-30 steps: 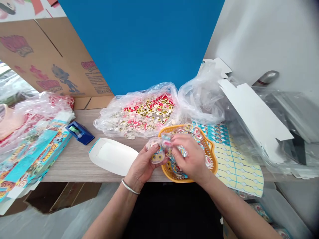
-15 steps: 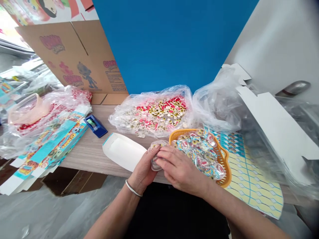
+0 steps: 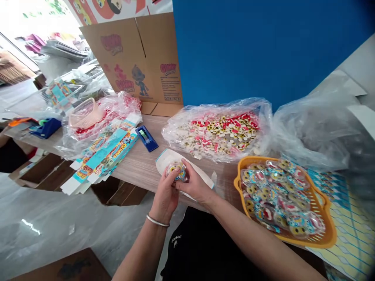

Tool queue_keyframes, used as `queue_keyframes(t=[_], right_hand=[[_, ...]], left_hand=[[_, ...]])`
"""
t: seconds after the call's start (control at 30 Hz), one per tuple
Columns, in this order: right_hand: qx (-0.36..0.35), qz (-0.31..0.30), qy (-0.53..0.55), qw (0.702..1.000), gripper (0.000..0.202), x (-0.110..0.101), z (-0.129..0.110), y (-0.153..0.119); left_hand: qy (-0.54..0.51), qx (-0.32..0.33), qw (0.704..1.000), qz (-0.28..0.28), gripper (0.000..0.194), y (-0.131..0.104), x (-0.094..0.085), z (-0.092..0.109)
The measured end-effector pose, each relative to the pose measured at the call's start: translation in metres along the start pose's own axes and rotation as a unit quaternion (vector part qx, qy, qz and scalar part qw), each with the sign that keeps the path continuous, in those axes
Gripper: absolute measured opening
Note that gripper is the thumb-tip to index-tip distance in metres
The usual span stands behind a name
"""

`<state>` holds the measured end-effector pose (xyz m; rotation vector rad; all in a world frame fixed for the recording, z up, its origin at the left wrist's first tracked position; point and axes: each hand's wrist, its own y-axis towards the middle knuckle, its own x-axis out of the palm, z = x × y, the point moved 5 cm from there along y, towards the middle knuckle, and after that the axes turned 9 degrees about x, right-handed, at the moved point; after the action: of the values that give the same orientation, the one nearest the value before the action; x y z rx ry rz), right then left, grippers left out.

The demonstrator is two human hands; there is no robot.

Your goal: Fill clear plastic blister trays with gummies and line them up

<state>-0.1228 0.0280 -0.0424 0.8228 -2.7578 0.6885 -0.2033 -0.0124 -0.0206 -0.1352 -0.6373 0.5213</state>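
Between my two hands is a small stack of clear round candy packs [image 3: 177,171], with blue, white and yellow showing through the plastic. My left hand [image 3: 167,188] is wrapped round the packs from below, its thumb on top. The fingers of my right hand [image 3: 193,182] close on their right side. Directly beneath lies a white open carton [image 3: 199,167] on the table. To the right, an orange basket [image 3: 331,230] is filled with several similar packs [image 3: 277,191].
A clear bag [image 3: 216,132] of red, white and yellow pieces lies behind the carton. Left are a blue tape dispenser [image 3: 147,138], flattened printed cartons [image 3: 102,150] and a pink basket [image 3: 86,113]. A cardboard box [image 3: 146,58] stands behind. Another person's dark sleeve [image 3: 13,152] shows far left.
My view has swung left, so the basket now appears wholly clear of my hands. Both hands have brought the packs over the white carton, and the top pack's printed face now shows.
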Motion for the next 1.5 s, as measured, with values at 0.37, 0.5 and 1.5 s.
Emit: queue_keyframes(t=[0.37,0.5,1.5], right_hand=[[0.127,-0.004,0.258,0.958,0.062,0.011,0.029,0.033],[0.200,0.040,0.190,0.960,0.067,-0.004,0.050,0.042],[0.112,0.162,-0.495,0.846,0.031,-0.008,0.031,0.011]], left_hand=[[0.396,0.253,0.881,0.056,0.037,0.093,-0.077,0.059],[0.403,0.122,0.906,-0.034,0.044,0.116,-0.101,0.018],[0.424,0.194,0.884,-0.031,0.055,0.014,-0.076,-0.054]])
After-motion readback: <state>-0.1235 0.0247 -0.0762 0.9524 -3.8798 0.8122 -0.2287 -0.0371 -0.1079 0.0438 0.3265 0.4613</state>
